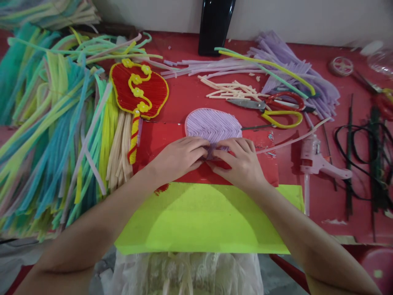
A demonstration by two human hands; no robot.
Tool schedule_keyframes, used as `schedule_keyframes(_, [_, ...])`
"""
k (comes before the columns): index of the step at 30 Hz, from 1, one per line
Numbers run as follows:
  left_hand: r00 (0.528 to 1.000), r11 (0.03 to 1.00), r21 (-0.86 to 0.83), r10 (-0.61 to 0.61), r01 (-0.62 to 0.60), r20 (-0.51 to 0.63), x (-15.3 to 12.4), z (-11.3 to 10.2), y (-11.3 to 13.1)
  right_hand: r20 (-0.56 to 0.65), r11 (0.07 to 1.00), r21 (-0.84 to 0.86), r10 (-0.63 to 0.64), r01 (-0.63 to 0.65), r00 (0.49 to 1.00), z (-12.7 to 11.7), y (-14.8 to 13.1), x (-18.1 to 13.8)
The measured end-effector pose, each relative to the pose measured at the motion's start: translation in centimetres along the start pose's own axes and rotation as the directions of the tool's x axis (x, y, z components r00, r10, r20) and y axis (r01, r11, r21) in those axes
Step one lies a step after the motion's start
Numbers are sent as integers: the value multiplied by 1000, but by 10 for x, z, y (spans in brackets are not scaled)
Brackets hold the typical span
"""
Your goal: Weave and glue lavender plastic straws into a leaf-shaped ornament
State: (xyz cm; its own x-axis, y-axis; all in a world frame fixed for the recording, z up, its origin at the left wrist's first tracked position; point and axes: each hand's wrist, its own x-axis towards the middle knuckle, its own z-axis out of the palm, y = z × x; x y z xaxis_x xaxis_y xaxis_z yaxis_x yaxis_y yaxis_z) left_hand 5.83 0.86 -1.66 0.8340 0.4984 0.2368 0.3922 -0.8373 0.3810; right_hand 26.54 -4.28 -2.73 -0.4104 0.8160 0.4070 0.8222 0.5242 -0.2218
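A lilac woven fan-shaped piece (211, 123) made of chenille stems lies on a red sheet (159, 137). My left hand (179, 157) and my right hand (239, 162) meet at its near edge, fingers curled and pinching the lilac strands there. A finished red fan with yellow trim and knots (138, 92) lies to the left of the sheet.
A yellow-green foam sheet (202, 217) lies nearest me. Heaps of coloured stems (52, 123) fill the left; lilac stems (288, 61) lie at the back right. Scissors with red and yellow handles (276, 108), a white glue gun (316, 159), black wires (362, 155) and a black object (215, 24) lie around.
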Motion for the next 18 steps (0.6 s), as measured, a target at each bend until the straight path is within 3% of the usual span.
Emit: schedule_keyframes(18, [1000,1000,-1,10,-10,-24,0,0,0,8,1000,-2,2,-2,1000,1,1,-1])
